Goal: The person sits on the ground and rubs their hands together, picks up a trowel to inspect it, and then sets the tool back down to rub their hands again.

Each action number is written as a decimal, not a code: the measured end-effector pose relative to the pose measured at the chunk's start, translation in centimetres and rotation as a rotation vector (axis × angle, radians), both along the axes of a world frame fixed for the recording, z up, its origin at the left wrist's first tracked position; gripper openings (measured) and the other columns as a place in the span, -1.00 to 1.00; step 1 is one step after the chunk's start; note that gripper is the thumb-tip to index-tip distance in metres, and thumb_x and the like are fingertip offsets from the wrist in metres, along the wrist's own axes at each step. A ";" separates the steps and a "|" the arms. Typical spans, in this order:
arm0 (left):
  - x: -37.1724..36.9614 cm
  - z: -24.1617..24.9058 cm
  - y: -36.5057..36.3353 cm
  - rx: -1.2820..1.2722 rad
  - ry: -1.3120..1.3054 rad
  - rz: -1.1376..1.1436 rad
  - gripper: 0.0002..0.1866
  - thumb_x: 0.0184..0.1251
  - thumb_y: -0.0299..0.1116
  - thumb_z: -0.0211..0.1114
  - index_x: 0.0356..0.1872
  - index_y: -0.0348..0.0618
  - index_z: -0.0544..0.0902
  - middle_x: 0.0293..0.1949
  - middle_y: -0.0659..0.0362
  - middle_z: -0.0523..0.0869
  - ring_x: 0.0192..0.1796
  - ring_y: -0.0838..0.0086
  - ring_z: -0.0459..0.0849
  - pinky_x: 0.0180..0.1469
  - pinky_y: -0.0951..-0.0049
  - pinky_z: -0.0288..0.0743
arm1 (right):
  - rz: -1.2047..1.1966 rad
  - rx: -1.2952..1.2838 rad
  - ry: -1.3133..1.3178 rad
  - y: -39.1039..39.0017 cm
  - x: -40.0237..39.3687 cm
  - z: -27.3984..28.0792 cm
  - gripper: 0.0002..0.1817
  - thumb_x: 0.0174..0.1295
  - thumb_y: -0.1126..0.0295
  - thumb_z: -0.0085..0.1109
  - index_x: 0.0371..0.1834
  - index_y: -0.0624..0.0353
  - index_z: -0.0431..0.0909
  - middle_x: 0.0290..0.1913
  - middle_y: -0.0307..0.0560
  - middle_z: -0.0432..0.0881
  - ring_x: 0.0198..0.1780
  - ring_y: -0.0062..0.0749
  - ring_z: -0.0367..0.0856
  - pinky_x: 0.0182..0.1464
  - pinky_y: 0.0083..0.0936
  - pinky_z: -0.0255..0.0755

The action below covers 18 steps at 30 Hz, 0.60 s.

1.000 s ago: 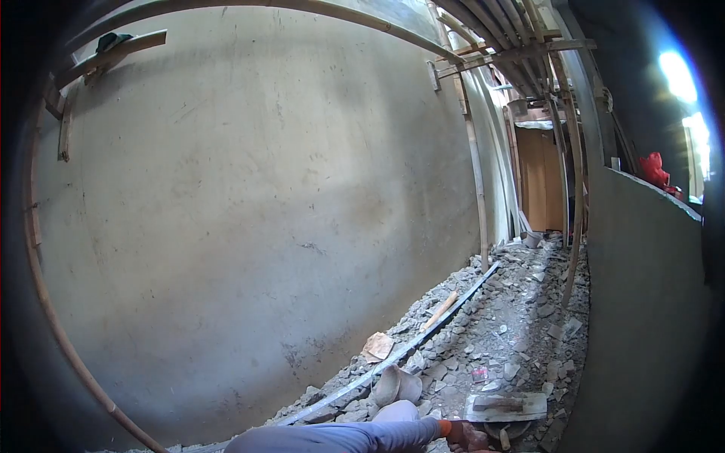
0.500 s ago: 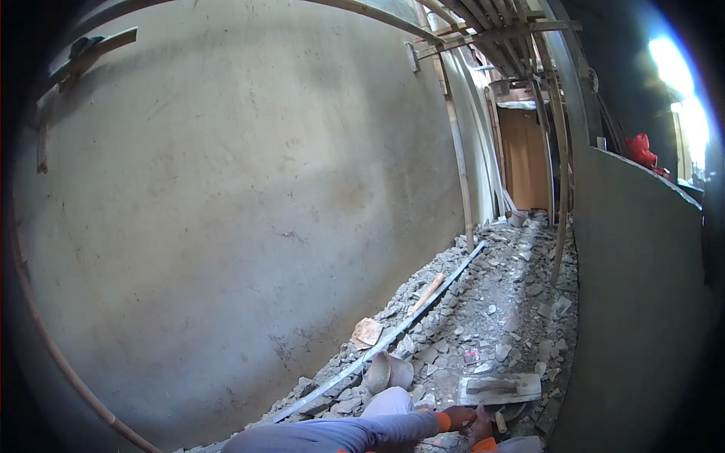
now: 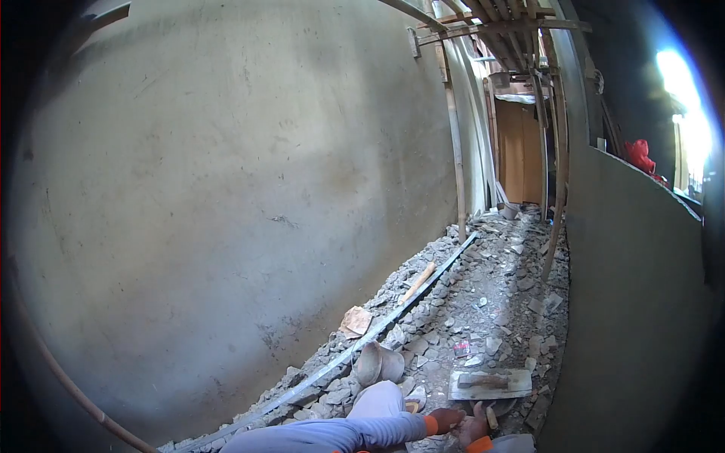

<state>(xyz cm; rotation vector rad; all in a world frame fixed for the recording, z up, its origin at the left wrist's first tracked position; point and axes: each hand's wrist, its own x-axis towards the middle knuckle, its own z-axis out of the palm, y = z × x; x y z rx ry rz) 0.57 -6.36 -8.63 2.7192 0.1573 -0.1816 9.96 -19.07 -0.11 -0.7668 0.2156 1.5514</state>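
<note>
near the pale board (image 3: pixel 507 388), left hand (image 3: pixel 448 420) is beside right hand (image 3: pixel 474 427).

A wall (image 3: pixel 219 189) is rising at your ten o'clock, a brown panel (image 3: pixel 520 155) is standing at one, a red bundle (image 3: pixel 640 155) is lying on a ledge (image 3: pixel 685 206) at two.

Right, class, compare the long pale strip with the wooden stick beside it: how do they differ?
The pale strip is much longer than the wooden stick. The strip is bluish grey; the stick is tan. Both lie on the rubble, slanting the same way.
</note>
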 end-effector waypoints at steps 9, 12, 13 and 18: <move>-0.4 -2.9 2.0 -0.155 0.152 -0.104 -0.51 0.08 -0.19 0.32 0.09 0.05 0.49 -0.03 0.02 0.65 0.02 0.24 0.62 0.13 0.21 0.44 | 0.085 0.187 -0.284 0.6 -0.5 -8.0 -0.23 0.04 -0.40 0.06 -0.05 0.14 0.46 -0.20 -0.09 0.57 -0.20 -0.16 0.54 -0.16 -0.15 0.48; 0.0 -8.8 4.4 -0.027 -0.012 -0.369 -0.52 -0.01 -0.24 0.36 0.02 0.03 0.54 -0.11 0.10 0.67 -0.08 0.35 0.65 0.05 0.27 0.48 | 0.096 0.200 -0.314 0.6 -0.4 -8.6 -0.25 0.06 -0.38 0.07 -0.06 0.14 0.46 -0.21 -0.10 0.56 -0.20 -0.18 0.54 -0.16 -0.16 0.49; 0.1 -10.3 4.8 0.053 -0.107 -0.469 -0.54 -0.04 -0.25 0.37 -0.01 0.02 0.56 -0.16 0.13 0.69 -0.12 0.39 0.66 0.01 0.29 0.51 | 0.097 0.204 -0.325 0.5 -0.4 -8.7 -0.26 0.07 -0.37 0.07 -0.06 0.14 0.47 -0.22 -0.11 0.56 -0.21 -0.18 0.54 -0.16 -0.16 0.49; -0.3 3.7 2.5 -0.644 0.468 -0.085 -0.77 -0.03 -0.22 0.36 -0.34 -0.05 0.67 -0.46 0.22 0.69 -0.42 0.47 0.66 -0.40 0.41 0.55 | 0.109 0.216 -0.364 0.4 0.0 -9.7 -0.30 0.10 -0.33 0.07 -0.07 0.14 0.47 -0.24 -0.13 0.55 -0.22 -0.21 0.54 -0.17 -0.18 0.50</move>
